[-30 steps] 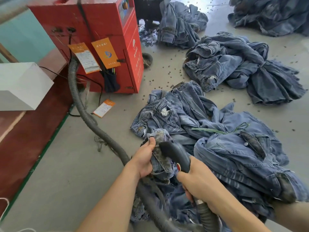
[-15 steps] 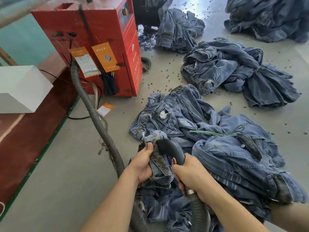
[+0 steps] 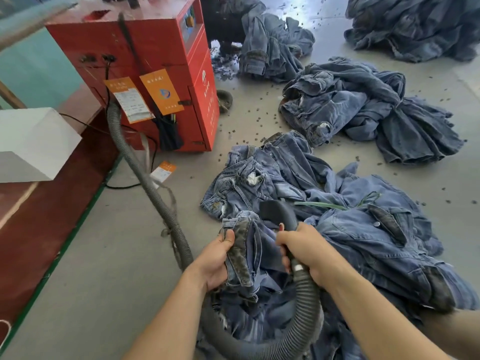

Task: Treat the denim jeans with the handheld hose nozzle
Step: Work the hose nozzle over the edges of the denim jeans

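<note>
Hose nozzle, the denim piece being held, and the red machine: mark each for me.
hose nozzle (image 3: 276,210), head view, on its dark curved head.
held denim piece (image 3: 240,252), head view, on the darkened strip beside the left hand.
red machine (image 3: 166,48), head view, on its front panel.

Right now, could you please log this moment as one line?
left hand: grips jeans | right hand: grips nozzle | nozzle over jeans

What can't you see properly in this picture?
- Nozzle mouth: head view, turned away toward the jeans.
- Left hand fingers: curled behind the jeans fold.
- Writing on the orange tags: too small and blurred.
- Hose end at the red machine: hidden behind a tag.
- Far denim pile: cut off by the top edge.
</note>
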A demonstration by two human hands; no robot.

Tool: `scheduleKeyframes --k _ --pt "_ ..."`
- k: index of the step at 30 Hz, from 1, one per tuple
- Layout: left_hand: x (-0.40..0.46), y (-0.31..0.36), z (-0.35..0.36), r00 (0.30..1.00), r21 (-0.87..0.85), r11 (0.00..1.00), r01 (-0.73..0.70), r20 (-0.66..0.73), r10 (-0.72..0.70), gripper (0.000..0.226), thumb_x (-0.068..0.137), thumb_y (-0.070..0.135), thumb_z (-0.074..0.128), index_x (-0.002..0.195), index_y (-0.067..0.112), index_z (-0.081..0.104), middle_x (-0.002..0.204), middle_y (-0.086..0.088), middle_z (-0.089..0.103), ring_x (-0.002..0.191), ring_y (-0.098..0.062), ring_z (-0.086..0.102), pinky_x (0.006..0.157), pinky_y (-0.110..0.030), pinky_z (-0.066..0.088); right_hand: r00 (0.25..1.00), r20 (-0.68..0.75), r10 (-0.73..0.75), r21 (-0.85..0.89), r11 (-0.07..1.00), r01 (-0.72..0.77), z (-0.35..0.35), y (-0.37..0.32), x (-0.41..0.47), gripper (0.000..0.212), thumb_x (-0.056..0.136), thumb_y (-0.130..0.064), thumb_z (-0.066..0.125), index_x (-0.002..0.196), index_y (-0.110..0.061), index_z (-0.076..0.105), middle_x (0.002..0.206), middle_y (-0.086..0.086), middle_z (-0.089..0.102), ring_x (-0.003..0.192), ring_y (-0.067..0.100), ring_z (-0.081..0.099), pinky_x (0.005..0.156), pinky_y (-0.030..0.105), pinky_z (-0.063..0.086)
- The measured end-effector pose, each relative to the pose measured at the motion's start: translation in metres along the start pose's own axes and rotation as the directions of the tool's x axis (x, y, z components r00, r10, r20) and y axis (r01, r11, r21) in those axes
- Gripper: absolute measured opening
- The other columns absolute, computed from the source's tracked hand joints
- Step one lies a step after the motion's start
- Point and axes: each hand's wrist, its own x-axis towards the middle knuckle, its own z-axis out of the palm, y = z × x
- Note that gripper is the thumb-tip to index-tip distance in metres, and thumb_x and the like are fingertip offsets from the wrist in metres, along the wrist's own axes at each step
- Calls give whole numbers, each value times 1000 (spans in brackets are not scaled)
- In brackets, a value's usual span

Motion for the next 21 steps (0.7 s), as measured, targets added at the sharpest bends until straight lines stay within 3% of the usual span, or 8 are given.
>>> scheduleKeyframes --k 4,7,11,13,16,21 --pt "6 4 -2 999 14 1000 -8 -52 8 44 110 33 37 141 5 53 136 -29 63 131 -47 56 114 -66 39 995 96 -4 -62 998 10 1 26 -26 12 82 -6 57 89 -10 49 59 11 54 42 23 48 44 30 42" --pt "5 2 -1 1000 18 1000 -2 -23 3 44 110 34 37 133 4 59 130 -30 66 121 -47 64 106 -65 48 994 107 -29 -113 993 41 20 33 -21 8 85 -5 54 85 -12 49 60 11 52 41 23 47 44 30 41" --pt "-6 -5 -26 998 41 999 12 -62 -9 44 111 31 37 135 0 58 126 -29 68 114 -44 69 91 -55 59 998 -56 32 138 990 -24 2 25 1 12 88 1 56 82 -7 50 60 13 50 41 21 43 46 30 40" --pt "-11 -13 -47 995 65 997 32 -93 -26 43 111 27 37 138 -2 55 128 -31 66 118 -46 66 94 -57 58 991 -104 88 241 969 -61 -24 35 0 12 90 -1 59 83 -7 53 59 12 53 42 21 45 45 30 42" --pt "-14 -24 -72 987 90 995 41 -159 -26 41 110 22 41 136 -6 56 127 -32 66 118 -49 65 98 -60 54 975 -134 176 245 959 -140 -47 61 -3 13 91 -1 61 86 -9 51 59 11 54 42 22 46 44 30 42" --pt "-12 -32 -88 976 176 984 23 -217 16 35 108 19 44 135 3 59 132 -20 68 129 -40 59 116 -59 39 956 76 282 126 949 -290 -8 95 -1 12 84 -2 60 81 -8 50 58 13 52 41 22 46 43 30 42"
